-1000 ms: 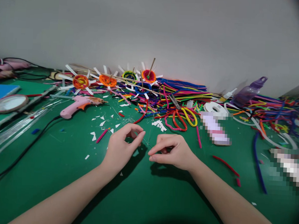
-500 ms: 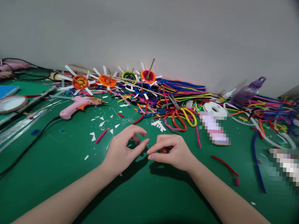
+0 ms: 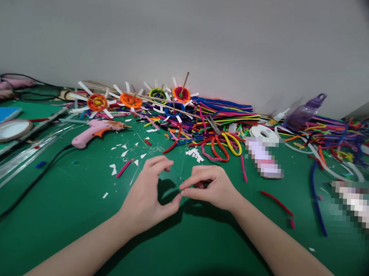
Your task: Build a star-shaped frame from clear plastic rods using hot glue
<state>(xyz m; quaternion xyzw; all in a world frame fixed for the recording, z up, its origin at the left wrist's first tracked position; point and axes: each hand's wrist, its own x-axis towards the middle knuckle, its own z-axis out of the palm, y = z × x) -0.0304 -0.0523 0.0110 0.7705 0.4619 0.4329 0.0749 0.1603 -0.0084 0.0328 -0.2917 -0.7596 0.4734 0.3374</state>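
Note:
My right hand (image 3: 211, 186) is closed in a pinch, its thumb and forefinger pressed together at the tips. A thin, clear thread (image 3: 181, 175) shows faintly as a fine line just above those fingertips. My left hand (image 3: 149, 189) has its thumb and forefinger spread wide apart in a C shape, its thumb tip close to the right fingertips. Whether a bit of the thread touches the left fingers is too fine to make out. Small white paper scraps (image 3: 194, 155) lie on the green table (image 3: 153, 256) beyond the hands.
A pink glue gun (image 3: 90, 132) lies at left, its cord trailing forward. Scissors (image 3: 220, 144) rest by piled pipe cleaners (image 3: 226, 109). Flower-like pieces (image 3: 131, 100) with white strips stand along the wall. At right are a white ribbon spool (image 3: 264, 134) and a purple bottle (image 3: 303, 113).
My left thumb has dropped and the left fingers have moved away from it, widening the gap. My right hand keeps its pinch in nearly the same place.

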